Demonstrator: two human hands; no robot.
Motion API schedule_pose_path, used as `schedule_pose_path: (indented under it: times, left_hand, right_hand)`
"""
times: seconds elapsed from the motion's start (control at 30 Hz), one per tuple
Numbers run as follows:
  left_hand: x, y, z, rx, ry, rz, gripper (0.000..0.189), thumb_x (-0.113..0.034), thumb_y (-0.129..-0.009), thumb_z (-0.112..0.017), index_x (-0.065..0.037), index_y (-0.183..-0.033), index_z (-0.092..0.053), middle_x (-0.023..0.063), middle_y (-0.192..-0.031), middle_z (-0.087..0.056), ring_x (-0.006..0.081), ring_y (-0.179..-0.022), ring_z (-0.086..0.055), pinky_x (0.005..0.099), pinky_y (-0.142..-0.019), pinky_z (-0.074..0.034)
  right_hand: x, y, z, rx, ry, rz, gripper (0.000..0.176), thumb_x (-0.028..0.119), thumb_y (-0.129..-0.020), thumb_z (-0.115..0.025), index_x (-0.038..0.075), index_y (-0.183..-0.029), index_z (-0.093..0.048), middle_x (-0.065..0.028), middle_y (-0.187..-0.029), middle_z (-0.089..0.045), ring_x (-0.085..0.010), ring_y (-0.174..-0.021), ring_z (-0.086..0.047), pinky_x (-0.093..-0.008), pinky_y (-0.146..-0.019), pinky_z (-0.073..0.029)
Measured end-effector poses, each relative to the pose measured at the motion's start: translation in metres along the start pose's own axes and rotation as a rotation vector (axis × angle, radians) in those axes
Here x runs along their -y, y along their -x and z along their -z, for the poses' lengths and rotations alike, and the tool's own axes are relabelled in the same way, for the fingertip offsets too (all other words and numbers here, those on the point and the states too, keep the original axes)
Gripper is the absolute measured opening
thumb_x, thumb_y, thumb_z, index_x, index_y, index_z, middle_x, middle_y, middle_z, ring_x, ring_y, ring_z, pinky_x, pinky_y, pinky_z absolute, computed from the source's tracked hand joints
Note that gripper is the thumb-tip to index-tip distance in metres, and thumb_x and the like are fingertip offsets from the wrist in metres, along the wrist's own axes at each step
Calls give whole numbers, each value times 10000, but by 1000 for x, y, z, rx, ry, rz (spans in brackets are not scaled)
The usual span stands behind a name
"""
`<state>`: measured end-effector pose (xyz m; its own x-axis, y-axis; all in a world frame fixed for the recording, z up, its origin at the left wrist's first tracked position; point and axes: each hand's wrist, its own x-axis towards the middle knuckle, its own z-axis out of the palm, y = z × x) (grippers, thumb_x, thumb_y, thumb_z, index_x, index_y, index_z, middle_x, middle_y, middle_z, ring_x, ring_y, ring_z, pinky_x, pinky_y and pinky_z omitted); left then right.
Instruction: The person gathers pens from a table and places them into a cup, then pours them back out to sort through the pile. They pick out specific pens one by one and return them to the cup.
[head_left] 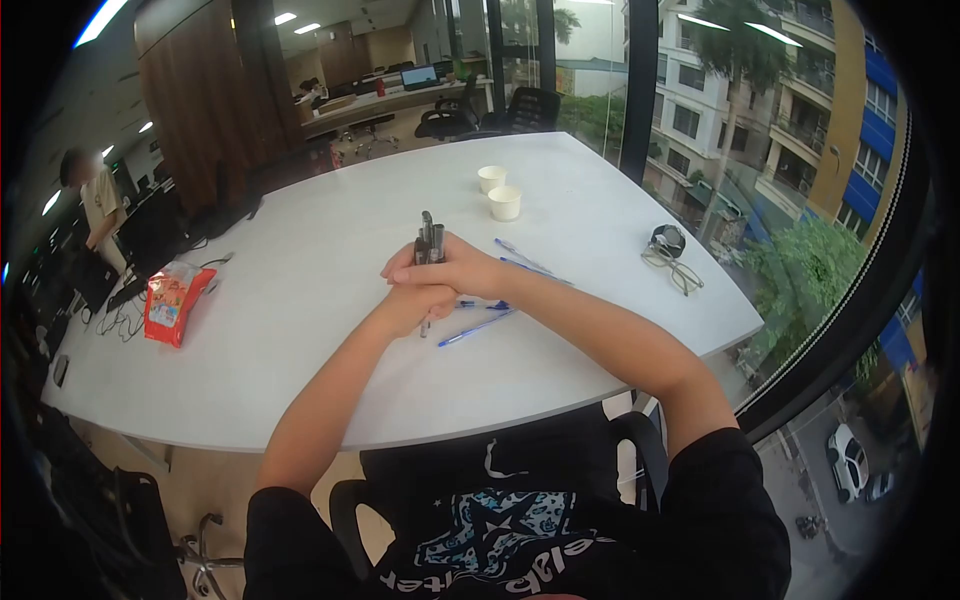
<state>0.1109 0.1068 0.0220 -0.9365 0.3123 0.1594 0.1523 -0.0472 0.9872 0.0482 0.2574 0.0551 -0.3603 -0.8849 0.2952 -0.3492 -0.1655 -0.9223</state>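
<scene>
The right hand (458, 270) is folded over the left hand (408, 310), both clamped on an upright bundle of dark pens (429, 238) above the white table (300, 330), so these look gathered (several blue pens (478, 327) lie loose just beside).

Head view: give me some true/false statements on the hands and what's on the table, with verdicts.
1. The left hand and right hand both close around the bundle of pens. True.
2. The bundle of pens lies flat on the table. False: it stands roughly upright in the hands.
3. Two white cups stand beyond the hands. True.
4. The glasses lie right beside the red snack bag. False: the glasses are on the right side of the table and the bag is on the left.
5. Loose blue pens lie on the table by the hands. True.
</scene>
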Motion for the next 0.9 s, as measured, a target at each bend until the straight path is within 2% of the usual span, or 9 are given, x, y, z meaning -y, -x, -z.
schedule_pose_path:
  times: [0.1,0.17,0.2,0.3,0.33,0.43,0.5,0.8,0.9]
  left_hand:
    - [-23,-11,-12,-161,-522,15,120,-59,-795,-656,-61,-851,-550,-17,-588,-498,112,-536,-503,280,-486,-354]
    - [-33,-21,-25,-271,-375,-88,176,-100,-856,-661,-31,-766,-527,28,-683,-587,150,-650,-611,300,-514,-429]
    - [-41,-31,-17,-189,-454,3,172,-124,-802,-763,-47,-767,-614,46,-739,-663,131,-723,-649,295,-613,-461]
    - [-59,-46,1,-9,-606,168,295,-215,-814,-852,1,-967,-720,81,-873,-739,130,-795,-679,321,-704,-508]
    - [-62,-47,9,-4,-893,138,418,-285,-856,-868,13,-1128,-761,90,-935,-766,147,-839,-696,339,-830,-536]
    - [-39,-46,60,-27,-544,4,346,-256,-918,-812,-16,-1164,-771,80,-969,-775,169,-900,-705,336,-911,-538]
    - [-27,-42,101,-98,-639,-52,303,-231,-932,-794,-45,-1172,-778,80,-994,-777,180,-970,-701,353,-944,-537]
    - [32,-41,206,-334,-625,-30,172,-146,-940,-749,-71,-1095,-749,47,-1192,-725,208,-1187,-618,385,-1070,-433]
    - [34,-40,205,-295,-694,2,176,-172,-953,-755,-80,-1103,-750,43,-1178,-712,199,-1184,-603,369,-1033,-454]
  right_hand:
    - [-12,-13,17,-28,49,193,459,408,-977,-738,-9,-1168,-735,-131,-1242,-725,-190,-970,-721,-332,-796,-611]
    - [19,2,22,-175,-170,-162,342,352,-1021,-676,32,-1113,-753,-150,-1286,-715,-214,-1142,-678,-384,-806,-624]
    - [26,4,24,-199,-225,-98,337,361,-1043,-645,39,-993,-734,-177,-1254,-725,-225,-1027,-720,-398,-670,-630]
    - [3,-11,51,-461,-614,-11,371,366,-1072,-607,67,-856,-640,-190,-1168,-738,-252,-909,-754,-407,-710,-639]
    - [3,-17,72,-592,-595,102,372,364,-1072,-618,84,-829,-588,-153,-1031,-719,-227,-804,-721,-389,-660,-602]
    - [0,-4,169,-740,-393,282,414,328,-1075,-640,95,-778,-469,-30,-677,-534,-160,-562,-547,-343,-573,-497]
    - [-14,5,194,-979,-333,119,397,312,-1052,-682,98,-786,-479,1,-632,-445,-135,-510,-418,-323,-508,-386]
    - [-93,20,201,-970,-147,-278,312,278,-1046,-687,122,-866,-487,4,-604,-433,-131,-476,-412,-329,-487,-383]
    - [-83,-29,255,-832,-199,36,365,339,-1100,-607,139,-845,-439,11,-636,-414,-131,-550,-427,-329,-584,-429]
